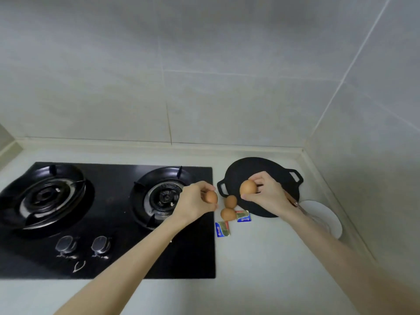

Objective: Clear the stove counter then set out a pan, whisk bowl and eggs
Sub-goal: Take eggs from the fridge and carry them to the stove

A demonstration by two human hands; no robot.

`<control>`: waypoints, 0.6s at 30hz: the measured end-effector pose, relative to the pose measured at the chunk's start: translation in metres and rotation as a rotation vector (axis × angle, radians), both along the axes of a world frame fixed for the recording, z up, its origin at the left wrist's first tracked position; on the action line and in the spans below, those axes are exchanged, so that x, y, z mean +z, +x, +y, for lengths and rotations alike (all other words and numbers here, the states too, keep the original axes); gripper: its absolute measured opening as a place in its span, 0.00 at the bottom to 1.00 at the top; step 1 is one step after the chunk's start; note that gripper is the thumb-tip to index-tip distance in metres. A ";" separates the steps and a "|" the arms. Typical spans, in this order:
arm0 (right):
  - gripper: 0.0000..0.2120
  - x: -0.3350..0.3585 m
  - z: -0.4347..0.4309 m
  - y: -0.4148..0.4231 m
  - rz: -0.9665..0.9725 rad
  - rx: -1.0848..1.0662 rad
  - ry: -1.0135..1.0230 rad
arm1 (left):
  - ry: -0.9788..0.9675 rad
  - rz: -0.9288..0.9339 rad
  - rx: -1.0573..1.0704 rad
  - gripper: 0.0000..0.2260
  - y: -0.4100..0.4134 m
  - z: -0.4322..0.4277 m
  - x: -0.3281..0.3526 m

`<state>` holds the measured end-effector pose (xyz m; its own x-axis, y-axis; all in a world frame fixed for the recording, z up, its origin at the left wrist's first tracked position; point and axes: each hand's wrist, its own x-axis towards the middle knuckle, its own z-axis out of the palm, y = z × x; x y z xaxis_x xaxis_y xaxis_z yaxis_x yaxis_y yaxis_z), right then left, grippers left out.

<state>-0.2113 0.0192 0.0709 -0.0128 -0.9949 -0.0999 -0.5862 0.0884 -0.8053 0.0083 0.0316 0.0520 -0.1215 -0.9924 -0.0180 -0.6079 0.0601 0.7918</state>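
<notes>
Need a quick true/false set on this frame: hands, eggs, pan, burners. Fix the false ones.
1. The left hand holds an egg; so does the right hand. True.
2. The pan sits on a burner. False: it lies on the counter, right of the stove.
3. Two loose eggs lie on the counter by the pan. True.
4. A pot covers the left burner. False: it is bare.

Single wide-angle view worn on the head, above the bench [261, 258], facing forward and down toward the tiled wall [227, 98], near enough that both forearms [127, 258] enter from the bottom edge, stove [113, 212] at left, wall corner [341, 81] at right
</notes>
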 end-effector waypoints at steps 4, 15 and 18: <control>0.26 -0.028 -0.034 -0.001 0.016 -0.002 0.054 | 0.041 -0.035 -0.005 0.18 -0.011 -0.020 -0.033; 0.27 -0.078 -0.125 0.006 0.078 0.083 0.154 | 0.152 -0.154 -0.034 0.20 -0.044 -0.064 -0.088; 0.27 -0.089 -0.143 0.008 0.061 0.083 0.188 | 0.188 -0.189 -0.045 0.20 -0.052 -0.071 -0.098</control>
